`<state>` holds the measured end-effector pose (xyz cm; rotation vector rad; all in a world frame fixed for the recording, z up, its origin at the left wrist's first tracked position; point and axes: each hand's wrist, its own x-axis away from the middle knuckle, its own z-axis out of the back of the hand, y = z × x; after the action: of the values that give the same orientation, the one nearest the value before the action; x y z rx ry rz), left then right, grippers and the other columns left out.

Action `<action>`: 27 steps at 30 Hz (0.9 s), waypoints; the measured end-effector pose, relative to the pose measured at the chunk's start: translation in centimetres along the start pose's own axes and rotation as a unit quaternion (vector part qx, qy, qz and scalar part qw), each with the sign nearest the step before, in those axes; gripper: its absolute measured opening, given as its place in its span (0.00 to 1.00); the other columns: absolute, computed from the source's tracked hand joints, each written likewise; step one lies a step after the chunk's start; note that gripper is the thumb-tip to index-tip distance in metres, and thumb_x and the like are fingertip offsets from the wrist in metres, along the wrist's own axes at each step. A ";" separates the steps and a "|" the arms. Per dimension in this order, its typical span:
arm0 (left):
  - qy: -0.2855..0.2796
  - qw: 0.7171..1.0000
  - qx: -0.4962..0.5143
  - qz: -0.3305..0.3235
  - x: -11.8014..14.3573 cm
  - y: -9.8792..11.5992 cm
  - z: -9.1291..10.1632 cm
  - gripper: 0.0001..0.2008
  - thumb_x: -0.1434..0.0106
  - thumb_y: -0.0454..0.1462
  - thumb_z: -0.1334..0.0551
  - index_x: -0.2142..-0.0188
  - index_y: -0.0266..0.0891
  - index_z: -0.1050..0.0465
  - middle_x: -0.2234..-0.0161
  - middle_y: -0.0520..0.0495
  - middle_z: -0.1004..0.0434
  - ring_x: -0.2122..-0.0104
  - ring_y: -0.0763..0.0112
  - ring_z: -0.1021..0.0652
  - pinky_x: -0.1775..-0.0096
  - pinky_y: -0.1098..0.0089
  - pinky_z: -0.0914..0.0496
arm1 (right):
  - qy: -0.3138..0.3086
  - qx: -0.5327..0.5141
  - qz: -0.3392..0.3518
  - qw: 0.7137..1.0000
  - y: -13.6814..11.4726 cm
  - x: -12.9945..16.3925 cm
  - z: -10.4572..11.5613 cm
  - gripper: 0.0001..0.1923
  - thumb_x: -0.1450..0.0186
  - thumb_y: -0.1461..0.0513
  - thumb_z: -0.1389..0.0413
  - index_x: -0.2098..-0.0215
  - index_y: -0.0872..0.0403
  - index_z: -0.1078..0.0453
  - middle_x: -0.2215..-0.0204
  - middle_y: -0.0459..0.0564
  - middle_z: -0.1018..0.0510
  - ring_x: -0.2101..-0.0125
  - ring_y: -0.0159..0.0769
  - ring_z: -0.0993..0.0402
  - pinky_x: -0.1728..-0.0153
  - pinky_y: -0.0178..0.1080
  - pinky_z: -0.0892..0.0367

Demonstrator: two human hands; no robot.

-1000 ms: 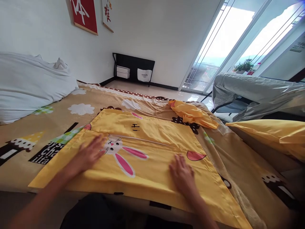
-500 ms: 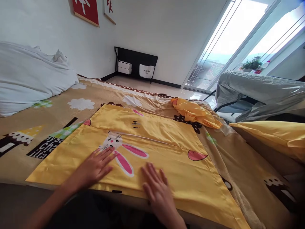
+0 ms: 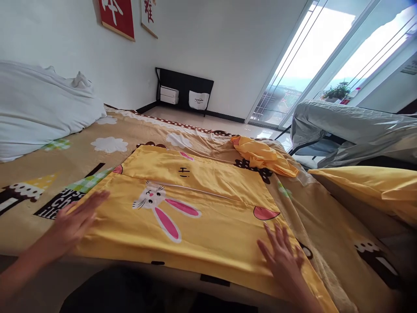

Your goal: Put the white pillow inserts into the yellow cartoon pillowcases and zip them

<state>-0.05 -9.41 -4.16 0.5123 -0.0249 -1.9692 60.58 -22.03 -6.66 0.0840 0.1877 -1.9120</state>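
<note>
- Head view. Yellow cloth (image 3: 211, 234) with rabbit print lies flat beneath and between the fingers, on the patterned blanket (image 3: 112, 144).
- Left hand (image 3: 76, 221): fingers straight, grasping nothing, over the cloth's left edge; blurred, contact cannot be told.
- Right hand (image 3: 282, 252): fingers spread, released, on the cloth near its right edge, just short of the pink half-round print.
- Around: crumpled yellow fabric (image 3: 265, 158) beyond the right fingertips, near the cloth's far right corner; yellow bundle (image 3: 368, 182) farther right of them.
- White pillow (image 3: 42, 113) beyond the left fingers, well apart. Grey-covered furniture (image 3: 345, 121) past the right fingers, potted plant (image 3: 337, 91) behind it.
- Containers: far ahead of both hands' fingers, white drawer box (image 3: 168, 94) and white bag (image 3: 198, 100) at a black stand (image 3: 182, 80); contents hidden.
</note>
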 end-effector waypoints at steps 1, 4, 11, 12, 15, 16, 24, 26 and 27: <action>0.005 1.000 -0.003 -0.009 -1.9 1.9 0.7 0.31 0.32 0.45 0.56 0.33 0.68 0.67 0.34 0.64 0.46 0.36 0.56 0.40 0.38 0.49 0.42 | -0.008 -0.015 0.032 0.999 -2.9 -1.4 0.6 0.35 0.34 0.44 0.61 0.33 0.48 0.47 0.31 0.53 0.53 0.31 0.47 0.64 0.37 0.60 0.60; -0.071 0.995 0.013 -0.076 -7.9 8.7 3.6 0.30 0.31 0.40 0.56 0.31 0.56 0.61 0.33 0.57 0.48 0.35 0.62 0.40 0.37 0.58 0.43 | -0.133 -0.088 0.181 0.970 -11.8 -5.5 2.4 0.33 0.32 0.48 0.59 0.30 0.45 0.55 0.30 0.48 0.58 0.31 0.40 0.65 0.36 0.52 0.59; -0.340 0.933 -0.009 -0.116 -20.6 20.1 6.2 0.30 0.35 0.37 0.48 0.33 0.49 0.47 0.37 0.47 0.37 0.42 0.60 0.30 0.43 0.62 0.37 | -0.201 -0.148 0.221 0.943 -25.1 -13.1 2.0 0.33 0.28 0.47 0.65 0.30 0.51 0.56 0.30 0.51 0.58 0.31 0.37 0.68 0.35 0.51 0.64; -0.351 0.929 0.008 -0.114 -21.8 20.6 5.2 0.30 0.35 0.38 0.48 0.33 0.48 0.47 0.37 0.47 0.37 0.41 0.62 0.31 0.43 0.64 0.37 | -0.202 -0.147 0.229 0.941 -25.8 -14.0 1.6 0.32 0.28 0.47 0.66 0.30 0.50 0.55 0.30 0.50 0.58 0.31 0.37 0.66 0.35 0.51 0.63; -0.331 0.941 0.030 -0.063 -24.4 20.7 0.0 0.29 0.32 0.40 0.51 0.32 0.44 0.50 0.34 0.46 0.45 0.36 0.65 0.38 0.39 0.65 0.42 | -0.200 -0.145 0.260 0.934 -25.7 -16.8 0.4 0.31 0.28 0.47 0.64 0.31 0.46 0.54 0.31 0.46 0.55 0.31 0.33 0.63 0.35 0.47 0.62; -0.320 0.947 0.022 -0.033 -24.9 20.4 -2.2 0.29 0.31 0.42 0.52 0.32 0.43 0.50 0.33 0.45 0.48 0.35 0.63 0.41 0.38 0.60 0.43 | -0.196 -0.142 0.268 0.933 -25.0 -17.8 0.0 0.31 0.29 0.47 0.62 0.31 0.44 0.53 0.31 0.44 0.55 0.32 0.32 0.63 0.34 0.45 0.62; -0.125 0.988 -0.031 0.085 -26.6 8.5 -11.7 0.30 0.30 0.50 0.57 0.33 0.42 0.49 0.31 0.43 0.55 0.33 0.56 0.50 0.36 0.47 0.55 | -0.116 -0.068 0.095 0.986 -8.8 -25.8 -1.4 0.32 0.29 0.49 0.63 0.30 0.49 0.54 0.30 0.46 0.57 0.31 0.35 0.64 0.34 0.47 0.63; -0.092 0.990 -0.040 0.101 -27.2 4.4 -11.7 0.30 0.31 0.50 0.56 0.34 0.40 0.47 0.32 0.40 0.52 0.33 0.52 0.48 0.37 0.44 0.55 | -0.100 -0.048 0.044 0.993 -4.3 -26.9 -1.6 0.31 0.29 0.50 0.64 0.30 0.52 0.54 0.31 0.48 0.55 0.31 0.35 0.63 0.34 0.48 0.62; -0.075 0.990 -0.043 0.113 -27.6 2.6 -11.7 0.30 0.31 0.50 0.55 0.34 0.41 0.45 0.32 0.39 0.50 0.34 0.51 0.47 0.37 0.43 0.54 | -0.090 -0.038 0.026 0.995 -2.6 -27.4 -1.9 0.31 0.29 0.51 0.64 0.31 0.51 0.53 0.31 0.48 0.54 0.32 0.35 0.62 0.34 0.48 0.62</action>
<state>16.22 15.89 -4.74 0.2908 -0.0886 -1.7733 67.45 4.54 -4.17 -0.1333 0.1356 -1.8461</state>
